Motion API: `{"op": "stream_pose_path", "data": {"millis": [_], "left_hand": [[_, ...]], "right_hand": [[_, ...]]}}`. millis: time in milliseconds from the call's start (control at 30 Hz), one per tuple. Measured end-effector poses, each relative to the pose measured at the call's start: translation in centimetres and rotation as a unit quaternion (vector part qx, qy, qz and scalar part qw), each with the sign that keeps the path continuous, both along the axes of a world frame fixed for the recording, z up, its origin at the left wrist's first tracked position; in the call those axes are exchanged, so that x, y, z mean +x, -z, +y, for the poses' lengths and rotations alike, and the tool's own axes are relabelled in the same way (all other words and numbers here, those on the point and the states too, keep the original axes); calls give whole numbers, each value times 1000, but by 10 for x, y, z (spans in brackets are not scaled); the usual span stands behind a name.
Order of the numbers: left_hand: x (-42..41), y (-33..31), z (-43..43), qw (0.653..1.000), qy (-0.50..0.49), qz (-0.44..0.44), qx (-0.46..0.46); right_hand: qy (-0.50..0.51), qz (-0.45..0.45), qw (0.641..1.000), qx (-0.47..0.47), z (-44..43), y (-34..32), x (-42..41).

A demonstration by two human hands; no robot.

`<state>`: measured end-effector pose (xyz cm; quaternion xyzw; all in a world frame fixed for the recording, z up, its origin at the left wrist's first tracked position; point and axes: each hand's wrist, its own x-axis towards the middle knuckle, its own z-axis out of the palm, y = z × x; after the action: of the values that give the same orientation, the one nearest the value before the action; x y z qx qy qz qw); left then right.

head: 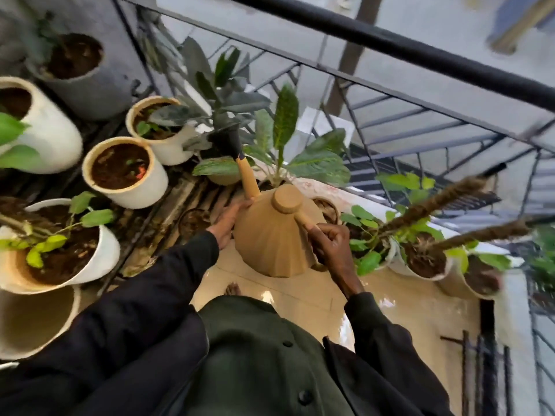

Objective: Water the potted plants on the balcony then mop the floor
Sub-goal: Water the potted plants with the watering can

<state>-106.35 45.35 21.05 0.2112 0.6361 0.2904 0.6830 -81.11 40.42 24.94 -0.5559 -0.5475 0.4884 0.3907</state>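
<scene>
A tan cone-shaped watering can [270,238] is held in mid-air over the balcony floor. Its spout with a black rose head [229,142] points up and away toward a white pot with grey-green leaves [163,136]. My right hand [329,246] grips the can's handle. My left hand [228,223] lies flat against the can's left side, fingers straight. A large-leafed speckled plant [285,151] stands just beyond the can. Another white pot of bare soil [123,171] sits left of the spout.
Several white pots stand on a slatted rack [168,202] at left, more pots with rope-wrapped stakes [426,259] at right. A black metal railing [390,94] rings the balcony. Glossy beige floor tiles [405,313] lie below; my bare foot [232,288] shows under the can.
</scene>
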Motion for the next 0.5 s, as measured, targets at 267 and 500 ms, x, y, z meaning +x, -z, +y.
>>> {"op": "stream_pose_path", "data": {"millis": [267,500], "left_hand": [[148,-16,-50,995,93,-11,18],[278,-10,-113,984,176,-23,23]], "right_hand": [[113,-28,993,-7,-103,0,122],[112,-108,987,-42,-200,-16,217]]}}
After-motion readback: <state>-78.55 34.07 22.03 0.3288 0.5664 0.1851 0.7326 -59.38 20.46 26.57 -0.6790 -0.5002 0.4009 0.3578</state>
